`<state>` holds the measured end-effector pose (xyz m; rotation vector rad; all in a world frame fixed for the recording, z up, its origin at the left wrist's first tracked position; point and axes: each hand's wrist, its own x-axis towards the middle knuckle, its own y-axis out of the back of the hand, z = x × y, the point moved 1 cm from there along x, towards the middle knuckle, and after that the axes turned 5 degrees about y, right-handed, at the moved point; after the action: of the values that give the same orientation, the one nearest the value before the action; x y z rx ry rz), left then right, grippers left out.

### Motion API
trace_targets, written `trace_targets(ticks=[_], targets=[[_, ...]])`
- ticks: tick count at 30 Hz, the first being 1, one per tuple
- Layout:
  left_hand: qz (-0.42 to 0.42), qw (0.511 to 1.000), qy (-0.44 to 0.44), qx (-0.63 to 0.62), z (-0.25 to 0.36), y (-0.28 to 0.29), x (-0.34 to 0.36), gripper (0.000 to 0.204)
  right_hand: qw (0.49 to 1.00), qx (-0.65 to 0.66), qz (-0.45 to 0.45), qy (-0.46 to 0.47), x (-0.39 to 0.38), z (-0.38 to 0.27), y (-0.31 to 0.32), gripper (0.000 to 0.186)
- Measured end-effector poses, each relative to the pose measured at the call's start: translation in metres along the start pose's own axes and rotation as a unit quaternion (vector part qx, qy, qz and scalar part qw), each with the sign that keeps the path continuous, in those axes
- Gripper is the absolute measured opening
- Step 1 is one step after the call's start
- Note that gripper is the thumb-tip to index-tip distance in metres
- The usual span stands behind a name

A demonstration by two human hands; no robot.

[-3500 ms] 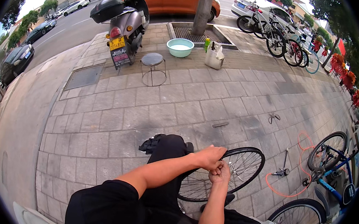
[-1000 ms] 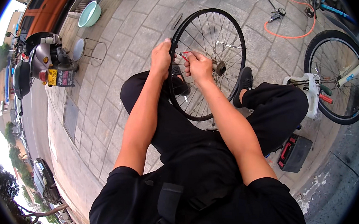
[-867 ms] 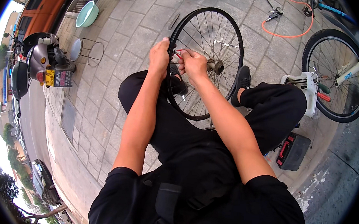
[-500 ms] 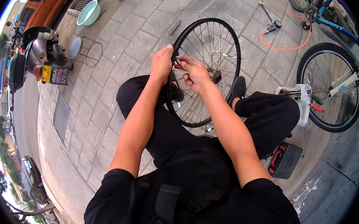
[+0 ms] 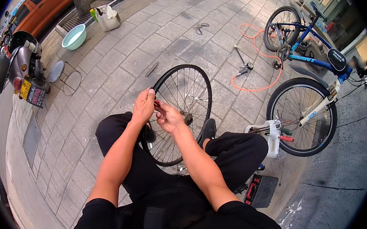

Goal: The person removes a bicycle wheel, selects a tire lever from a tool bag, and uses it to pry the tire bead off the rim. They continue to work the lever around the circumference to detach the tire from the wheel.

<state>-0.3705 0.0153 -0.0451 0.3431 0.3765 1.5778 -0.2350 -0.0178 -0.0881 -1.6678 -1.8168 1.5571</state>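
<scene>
A bicycle wheel (image 5: 211, 93) with a black tyre and thin spokes stands between my bent knees, leaning a little. My left hand (image 5: 143, 107) is closed round the left side of its rim, thumb on top. Close beside it, my right hand (image 5: 169, 118) pinches a small red tool (image 5: 158, 103) against the rim and tyre. Most of that tool is hidden by the fingers, so its exact kind does not show. The hub (image 5: 188, 119) sits just past my right fingers. A strip of white (image 5: 198, 98) shows behind the spokes.
A blue bicycle (image 5: 312, 61) rests on the right, near a white container of tools (image 5: 273, 141) and a black toolbox (image 5: 262, 191). Ahead lie an inflator gauge (image 5: 250, 66) and orange hose (image 5: 254, 90). Leftward are a flat bar (image 5: 151, 69), a stool (image 5: 57, 71) and a basin (image 5: 74, 37).
My view has tilted up and turned right, so the scene sits lower and further left. Both hands stay at the same side of the wheel, the right one still with the red tool.
</scene>
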Motion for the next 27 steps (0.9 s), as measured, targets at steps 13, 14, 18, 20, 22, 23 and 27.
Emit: trace_targets(ticks=[13, 14, 18, 20, 22, 23, 27], targets=[[0.013, 0.97, -0.188, 0.153, 0.02, 0.002, -0.02, 0.056, 0.987, -0.033, 0.147, -0.048, 0.015, -0.014, -0.012, 0.026], [-0.003, 0.965, -0.209, 0.157, 0.018, 0.006, -0.02, 0.057, 0.988, -0.04, 0.141, -0.056, 0.015, -0.016, -0.01, 0.025], [-0.033, 0.949, -0.189, 0.252, 0.03, 0.016, -0.034, 0.06, 0.991, -0.089, 0.079, -0.061, 0.003, -0.02, 0.0, 0.024], [-0.017, 0.943, -0.189, 0.275, 0.031, 0.017, -0.035, 0.056, 0.993, -0.103, 0.037, -0.055, -0.004, -0.021, -0.004, 0.027], [-0.011, 0.938, -0.184, 0.294, 0.029, 0.012, -0.035, 0.055, 0.989, -0.141, 0.043, -0.029, -0.018, -0.016, -0.005, 0.028], [-0.006, 0.935, -0.184, 0.304, 0.029, 0.011, -0.033, 0.054, 0.986, -0.161, 0.044, -0.015, -0.027, -0.017, -0.013, 0.028], [-0.014, 0.936, -0.161, 0.312, 0.035, 0.003, -0.036, 0.053, 0.996, -0.08, 0.036, -0.015, -0.03, -0.015, -0.009, 0.024]])
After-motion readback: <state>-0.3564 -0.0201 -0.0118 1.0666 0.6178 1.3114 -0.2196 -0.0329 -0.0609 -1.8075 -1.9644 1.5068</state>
